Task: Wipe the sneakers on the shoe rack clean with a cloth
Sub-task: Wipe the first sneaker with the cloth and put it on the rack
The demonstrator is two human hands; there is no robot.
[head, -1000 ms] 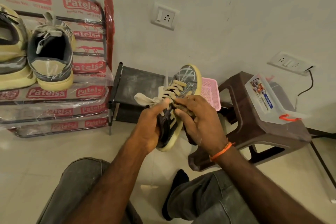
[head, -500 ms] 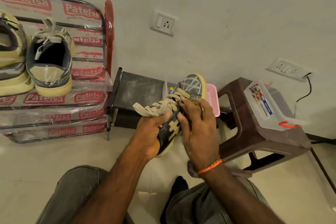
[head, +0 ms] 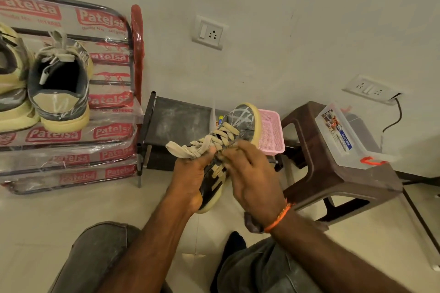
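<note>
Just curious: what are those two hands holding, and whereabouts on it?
The left hand grips a grey sneaker with a yellow sole around its heel end; the right hand rests on its side.

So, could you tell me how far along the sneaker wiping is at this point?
Done: nothing clearly; the pictures do not show which sneakers are already clean. In hand: the left hand grips one sneaker while the right hand presses on its side; a dark cloth shows beneath that wrist. Left: two sneakers sit on the rack.
</note>
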